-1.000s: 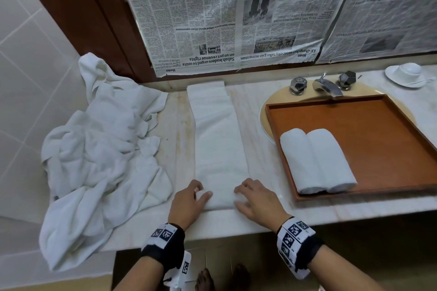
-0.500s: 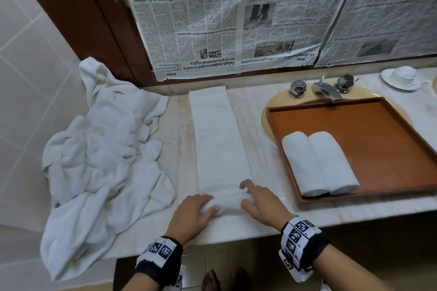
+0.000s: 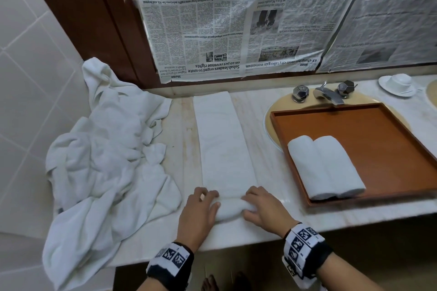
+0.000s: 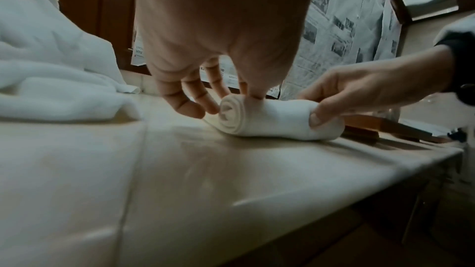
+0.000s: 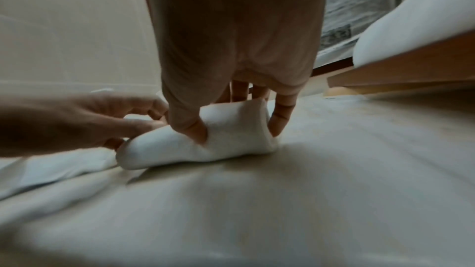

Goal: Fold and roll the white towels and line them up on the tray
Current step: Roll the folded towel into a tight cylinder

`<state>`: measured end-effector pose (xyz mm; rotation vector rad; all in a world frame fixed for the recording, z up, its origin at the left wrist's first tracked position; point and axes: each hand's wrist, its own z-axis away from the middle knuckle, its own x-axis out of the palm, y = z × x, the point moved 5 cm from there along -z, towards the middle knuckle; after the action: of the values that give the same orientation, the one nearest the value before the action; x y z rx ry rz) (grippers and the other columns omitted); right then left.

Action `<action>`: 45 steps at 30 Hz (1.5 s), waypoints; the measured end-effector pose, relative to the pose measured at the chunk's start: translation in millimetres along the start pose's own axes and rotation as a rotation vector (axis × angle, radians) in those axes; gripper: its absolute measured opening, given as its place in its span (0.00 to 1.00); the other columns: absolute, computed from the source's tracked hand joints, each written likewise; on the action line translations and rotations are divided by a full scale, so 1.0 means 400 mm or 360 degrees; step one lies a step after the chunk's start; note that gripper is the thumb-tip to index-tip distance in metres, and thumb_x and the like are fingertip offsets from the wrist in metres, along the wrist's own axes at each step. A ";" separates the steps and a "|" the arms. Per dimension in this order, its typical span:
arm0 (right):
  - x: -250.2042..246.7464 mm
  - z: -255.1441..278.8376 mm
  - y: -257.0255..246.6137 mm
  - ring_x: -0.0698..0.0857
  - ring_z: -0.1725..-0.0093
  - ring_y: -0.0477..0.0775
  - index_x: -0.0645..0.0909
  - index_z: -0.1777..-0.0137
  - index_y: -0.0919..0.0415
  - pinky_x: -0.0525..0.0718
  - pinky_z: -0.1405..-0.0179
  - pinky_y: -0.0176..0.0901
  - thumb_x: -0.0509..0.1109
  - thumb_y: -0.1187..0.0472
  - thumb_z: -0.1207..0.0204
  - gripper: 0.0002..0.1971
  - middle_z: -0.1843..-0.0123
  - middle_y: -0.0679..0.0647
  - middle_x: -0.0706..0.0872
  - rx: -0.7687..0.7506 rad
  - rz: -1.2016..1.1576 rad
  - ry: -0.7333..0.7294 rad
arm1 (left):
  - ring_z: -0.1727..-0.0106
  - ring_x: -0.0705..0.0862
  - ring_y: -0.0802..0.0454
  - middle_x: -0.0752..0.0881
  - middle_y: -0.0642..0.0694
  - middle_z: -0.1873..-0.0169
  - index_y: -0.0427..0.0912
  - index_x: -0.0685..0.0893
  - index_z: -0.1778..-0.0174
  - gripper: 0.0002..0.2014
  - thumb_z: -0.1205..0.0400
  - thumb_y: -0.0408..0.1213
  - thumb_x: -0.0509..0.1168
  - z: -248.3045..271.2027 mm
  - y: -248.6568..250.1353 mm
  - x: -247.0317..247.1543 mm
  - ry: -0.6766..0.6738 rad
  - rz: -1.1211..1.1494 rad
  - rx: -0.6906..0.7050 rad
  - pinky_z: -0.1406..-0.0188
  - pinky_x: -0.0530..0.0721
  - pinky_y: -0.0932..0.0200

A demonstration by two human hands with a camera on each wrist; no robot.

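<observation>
A long folded white towel [image 3: 222, 144] lies on the marble counter, running away from me. Its near end is wound into a small roll [image 3: 230, 211]. My left hand [image 3: 211, 199] holds the roll's left end [image 4: 231, 117], thumb on top and fingers behind it. My right hand [image 3: 248, 204] grips the right end [image 5: 231, 129], thumb on the near side and fingers curled over the far side. Two finished rolled towels [image 3: 326, 168] lie side by side at the near left of the brown wooden tray [image 3: 383, 130].
A heap of loose white towels [image 3: 106, 160] covers the counter's left end and hangs over its front edge. The tray sits over the basin, with the tap [image 3: 327, 93] behind it. A white cup and saucer [image 3: 398, 84] stand far right. Newspaper covers the wall behind.
Both hands have rolled the towel's near end away from me. One second ago it lay flat under my fingers, and it is now a small thick roll.
</observation>
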<state>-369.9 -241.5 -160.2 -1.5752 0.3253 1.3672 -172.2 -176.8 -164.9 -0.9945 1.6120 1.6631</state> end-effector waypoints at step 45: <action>-0.037 -0.096 0.020 0.78 0.37 0.51 0.80 0.31 0.53 0.71 0.43 0.41 0.61 0.33 0.22 0.29 0.38 0.48 0.81 -0.0060 -0.0021 -0.0204 | 0.30 0.71 0.53 0.74 0.57 0.30 0.58 0.73 0.22 0.39 0.26 0.73 0.51 -0.066 -0.003 0.027 -0.0299 -0.0098 -0.0029 0.34 0.75 0.50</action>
<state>-357.5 -281.2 -155.8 -1.5098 0.2119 1.4637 -174.3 -204.0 -174.0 -0.8603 1.4322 1.6790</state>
